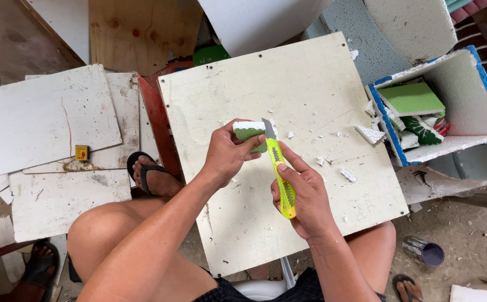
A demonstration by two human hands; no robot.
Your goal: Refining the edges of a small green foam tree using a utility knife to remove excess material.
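My left hand (229,152) grips a small block of white foam with a green face (247,131), held above a white board (310,84) that rests across my knees. My right hand (305,193) holds a yellow-green utility knife (281,173), thumb on its slider. The knife's blade (268,128) is out and touches the right side of the foam block. White foam crumbs (347,175) lie scattered on the board to the right of my hands.
A foam box with blue edges (486,95) at the right holds green and white pieces (411,99). White boards (42,120) lie stacked at the left, with a small yellow object (81,152) on them. A sandalled foot (148,174) shows beside the board. A small cup (425,251) lies on the ground at the lower right.
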